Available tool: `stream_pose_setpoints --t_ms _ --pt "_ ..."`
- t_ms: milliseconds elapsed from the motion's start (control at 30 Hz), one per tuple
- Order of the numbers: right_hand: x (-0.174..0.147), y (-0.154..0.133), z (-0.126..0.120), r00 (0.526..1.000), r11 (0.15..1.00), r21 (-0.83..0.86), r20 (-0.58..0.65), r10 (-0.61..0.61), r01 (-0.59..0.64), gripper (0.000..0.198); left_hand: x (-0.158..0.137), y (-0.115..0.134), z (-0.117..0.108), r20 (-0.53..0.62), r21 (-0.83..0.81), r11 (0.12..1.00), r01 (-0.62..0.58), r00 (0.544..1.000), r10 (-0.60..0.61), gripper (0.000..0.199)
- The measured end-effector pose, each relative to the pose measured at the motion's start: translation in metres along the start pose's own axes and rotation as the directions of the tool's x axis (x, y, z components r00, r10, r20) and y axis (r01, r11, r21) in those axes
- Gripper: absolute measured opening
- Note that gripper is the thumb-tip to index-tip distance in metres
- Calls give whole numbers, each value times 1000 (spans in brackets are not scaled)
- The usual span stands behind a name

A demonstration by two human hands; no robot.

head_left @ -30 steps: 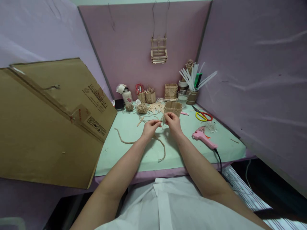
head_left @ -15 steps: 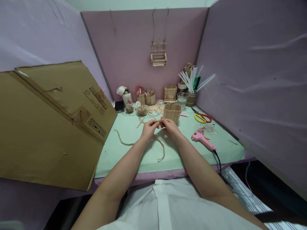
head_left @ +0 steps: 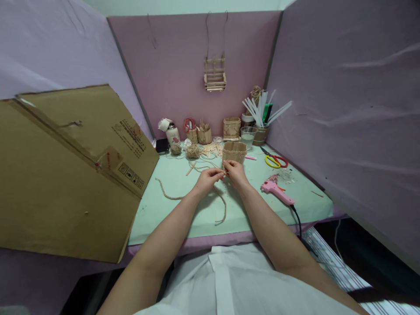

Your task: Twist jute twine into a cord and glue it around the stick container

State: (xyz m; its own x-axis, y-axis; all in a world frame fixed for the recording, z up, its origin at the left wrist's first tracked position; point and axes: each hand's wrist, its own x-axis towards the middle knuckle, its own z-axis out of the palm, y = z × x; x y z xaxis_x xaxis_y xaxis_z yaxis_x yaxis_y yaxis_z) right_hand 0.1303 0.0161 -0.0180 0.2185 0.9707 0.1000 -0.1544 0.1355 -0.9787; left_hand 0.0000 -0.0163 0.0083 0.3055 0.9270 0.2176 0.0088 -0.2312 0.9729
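Note:
My left hand [head_left: 210,180] is closed in a pinch, its fingertips meeting those of my right hand [head_left: 235,174] just in front of a small wooden-slat basket [head_left: 235,151]. Between the fingertips is a bit of jute cord, mostly hidden by the fingers. A braided jute cord [head_left: 223,209] curves over the green tabletop under my left wrist, one end to the left and a frayed end towards me. Thin twine runs behind my hands from a twine ball [head_left: 192,151]. The basket stands upright, close behind my right fingers.
On the right lie a pink glue gun [head_left: 278,193] with its black cable and red-yellow scissors [head_left: 276,161]. A large cardboard sheet [head_left: 82,183] leans at the left. Along the back stand a stick holder [head_left: 204,134], a water cup [head_left: 248,137] and white glue sticks [head_left: 259,107].
Both hands have shifted slightly; my left hand has moved a little right and down, and its fingertips sit lower against my right hand. The cord's near end has moved slightly.

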Motion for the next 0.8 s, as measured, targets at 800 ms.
stream_pose_setpoints --t_ms 800 --pt "-18 -15 4 711 525 -493 353 -608 694 15 16 -27 -13 -294 156 986 -63 950 107 14"
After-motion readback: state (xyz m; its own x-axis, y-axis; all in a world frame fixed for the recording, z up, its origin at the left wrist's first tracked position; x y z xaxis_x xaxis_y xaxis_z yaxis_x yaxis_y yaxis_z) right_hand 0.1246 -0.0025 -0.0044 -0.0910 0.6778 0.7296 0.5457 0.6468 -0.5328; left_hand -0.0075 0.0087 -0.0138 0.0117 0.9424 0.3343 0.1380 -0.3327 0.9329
